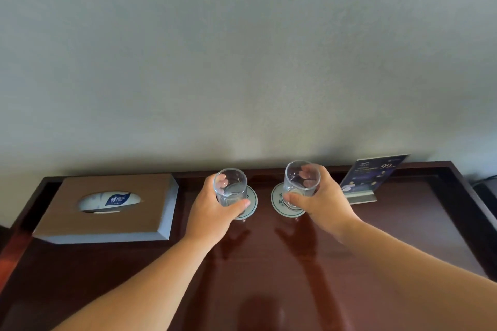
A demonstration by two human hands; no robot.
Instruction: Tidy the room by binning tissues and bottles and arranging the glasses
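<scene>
Dark glossy desk (pixel 269 263), both forearms reaching across it. Left hand (pixel 212 212): grip clamped round the left glass (pixel 230 187), upright over a round white coaster (pixel 251 205). Right hand (pixel 322 201): grip clamped round the right glass (pixel 301 183), upright over the second coaster (pixel 277 200). Contact between glass and coaster: cannot tell. Brown tissue box (pixel 113 223) to the left. Blue card stand (pixel 373 173) to the right, near the wall (pixel 242 62).
</scene>
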